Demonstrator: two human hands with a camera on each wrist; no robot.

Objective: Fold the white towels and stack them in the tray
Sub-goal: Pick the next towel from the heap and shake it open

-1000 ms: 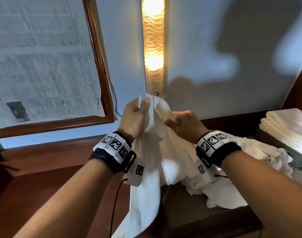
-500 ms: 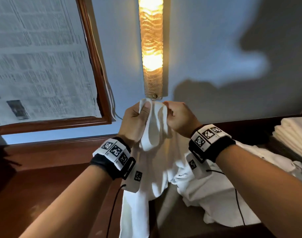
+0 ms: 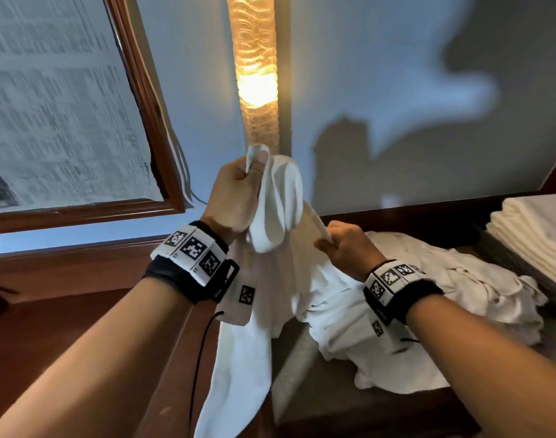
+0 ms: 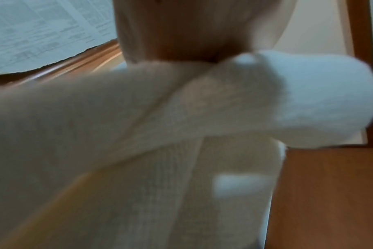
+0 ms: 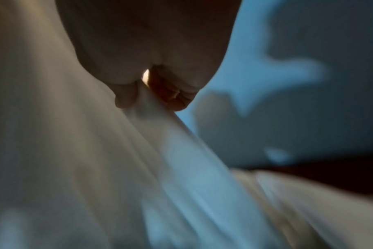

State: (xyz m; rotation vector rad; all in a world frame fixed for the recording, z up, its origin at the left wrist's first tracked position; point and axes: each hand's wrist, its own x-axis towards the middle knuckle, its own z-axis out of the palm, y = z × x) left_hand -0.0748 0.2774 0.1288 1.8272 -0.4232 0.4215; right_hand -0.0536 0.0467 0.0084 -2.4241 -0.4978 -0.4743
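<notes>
White cloth is what I have in both hands: one towel [image 3: 270,267], held up in the air in front of the wall [image 3: 380,74], above the table [image 3: 65,327]. My left hand [image 3: 235,194] grips a bunched upper corner, thumb pressed over the fabric and fingers curled round it, so a loop of cloth bulges out to the right of the fist. From the left wrist view the towel [image 4: 138,126] fills most of the picture, spilling out from under the hand [image 4: 170,30]; that view is blurred. My right hand [image 3: 349,245] sits lower and to the right, pinching the towel's edge, which runs taut up to the left hand. The right wrist view shows the fingers [image 5: 172,96] and thumb nipping that edge of the towel [image 5: 96,160], again blurred. Below the left hand the rest of the towel hangs down in a long strip.

Just beyond and under my right wrist lies a crumpled heap [image 3: 444,295] of more white towels. At the far right a stack [image 3: 535,235] of folded towels sits in the tray [image 3: 504,260], of which I see only a dark side.

Behind the hands a lamp [image 3: 256,67] glows on the wall. To its left hangs a wooden frame [image 3: 144,99] with newspaper [image 3: 49,105] inside.
</notes>
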